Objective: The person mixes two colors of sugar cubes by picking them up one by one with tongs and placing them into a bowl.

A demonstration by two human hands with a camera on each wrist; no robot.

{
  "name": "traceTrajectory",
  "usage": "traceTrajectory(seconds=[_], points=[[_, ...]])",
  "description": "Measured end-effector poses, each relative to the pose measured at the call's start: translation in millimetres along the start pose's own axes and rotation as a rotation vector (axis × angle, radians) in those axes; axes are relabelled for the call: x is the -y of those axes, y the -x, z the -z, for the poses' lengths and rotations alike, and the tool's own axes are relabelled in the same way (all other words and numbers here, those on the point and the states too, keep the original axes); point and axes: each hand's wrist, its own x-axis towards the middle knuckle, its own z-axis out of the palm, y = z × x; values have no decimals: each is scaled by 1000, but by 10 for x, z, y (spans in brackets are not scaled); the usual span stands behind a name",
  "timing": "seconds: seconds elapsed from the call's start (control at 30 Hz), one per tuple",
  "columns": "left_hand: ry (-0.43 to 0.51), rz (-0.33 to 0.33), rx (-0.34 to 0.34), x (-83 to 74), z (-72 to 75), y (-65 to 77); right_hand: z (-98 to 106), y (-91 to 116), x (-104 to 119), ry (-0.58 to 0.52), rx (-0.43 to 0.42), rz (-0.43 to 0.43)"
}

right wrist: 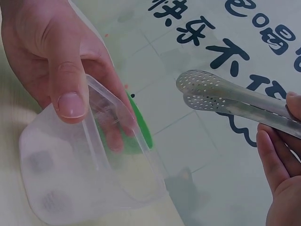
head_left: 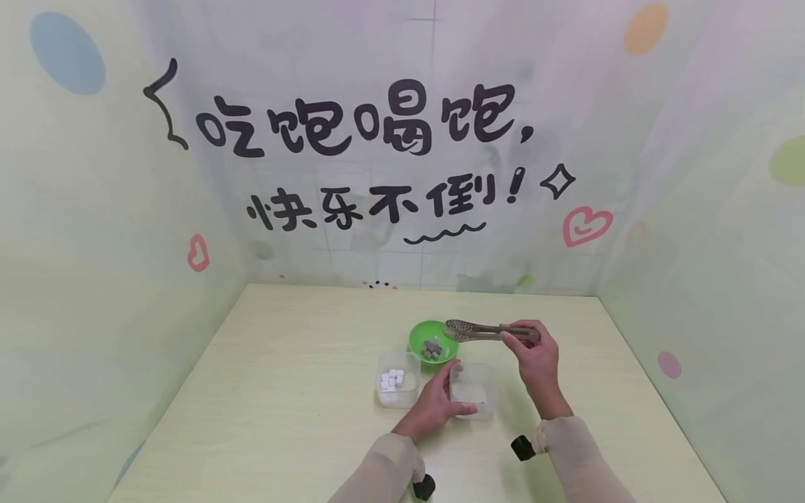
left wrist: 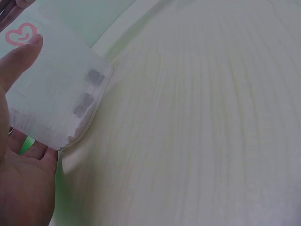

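Observation:
My left hand (head_left: 434, 406) grips a clear plastic container (head_left: 481, 409), thumb on the near side and fingers around the left wall. In the right wrist view the container (right wrist: 70, 141) is tilted, and two grey square patches (right wrist: 42, 162) show through its wall. Metal tongs (head_left: 462, 326) with perforated tips are held in my right hand (head_left: 538, 360), tips over the right rim of a green bowl (head_left: 416, 338). Nothing shows between the tips in the right wrist view. Grey cubes (head_left: 431, 348) lie in the bowl. White cubes (head_left: 393, 378) sit in a second clear container (head_left: 411, 400) left of my left hand.
The pale wood-grain table (head_left: 283, 391) is enclosed by printed walls (head_left: 377, 42) at the back and both sides. A black wrist device (head_left: 523, 448) hangs beside the right sleeve, another (head_left: 424, 487) beside the left.

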Motion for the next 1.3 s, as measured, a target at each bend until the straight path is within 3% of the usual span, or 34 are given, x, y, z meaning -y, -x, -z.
traceTrajectory(seconds=[0.3, 0.77, 1.1, 1.3], points=[[-4, -18, -7, 40, -14, 9, 153, 56, -121, 81, 31, -9], [5, -23, -10, 40, -23, -9, 298, 108, -55, 91, 93, -65], [4, 2, -3, 15, 10, -17, 414, 154, -203, 107, 109, -101], [16, -10, 5, 9, 13, -20, 472, 170, -235, 143, 172, -112]])
